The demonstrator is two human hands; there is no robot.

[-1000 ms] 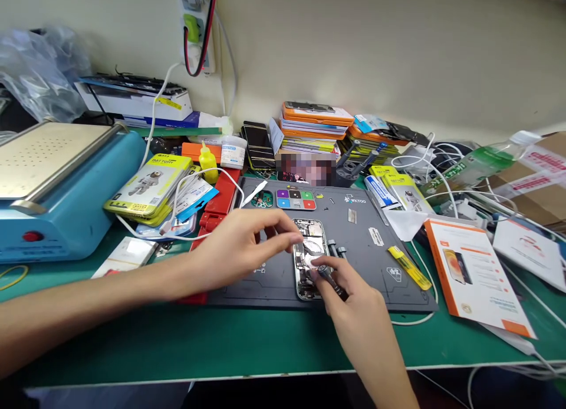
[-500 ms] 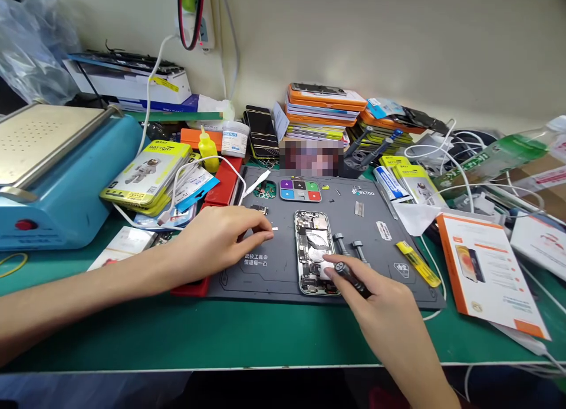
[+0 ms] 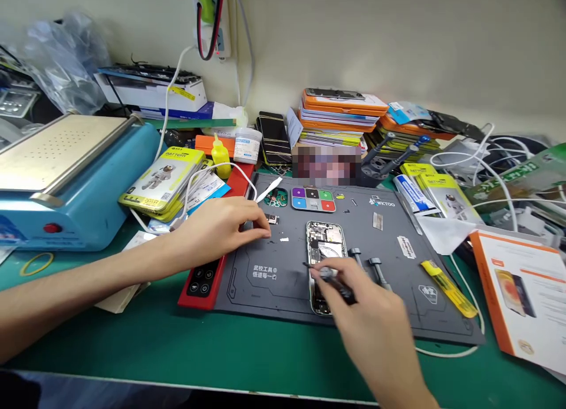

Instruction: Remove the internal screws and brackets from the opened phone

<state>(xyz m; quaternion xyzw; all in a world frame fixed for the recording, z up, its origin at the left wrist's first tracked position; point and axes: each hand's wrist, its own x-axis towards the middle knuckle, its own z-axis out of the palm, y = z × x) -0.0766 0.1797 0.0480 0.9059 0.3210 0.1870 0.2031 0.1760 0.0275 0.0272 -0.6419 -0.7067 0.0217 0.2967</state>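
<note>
An opened phone [image 3: 328, 232] lies on the dark grey repair mat [image 3: 283, 297], its inner parts showing. My right hand [image 3: 367, 303] is closed around a dark screwdriver [image 3: 329, 274] over the phone's lower half. The screwdriver's thin tip points left, just past the phone's left edge; whether it touches anything I cannot tell. To the left, my left hand [image 3: 234, 223] hovers over the mat with thumb and index fingertips together; anything between them is hidden. A small white piece [image 3: 284, 239] lies just right of those fingertips. Behind them is a small metallic part [image 3: 271, 219].
A coloured magnetic tray [image 3: 313, 200] sits at the mat's back. Two grey tools [image 3: 375, 270] lie right of the phone, and a yellow packet [image 3: 448, 288] farther right. A blue heating machine [image 3: 84, 197] and battery packs [image 3: 163, 179] stand left. A white-orange box [image 3: 526, 297] stands right.
The view has swung left, shifting the scene rightward. My right hand has brought the screwdriver round from beside the palm, tip now leftward. My left hand has drawn slightly away from the white piece.
</note>
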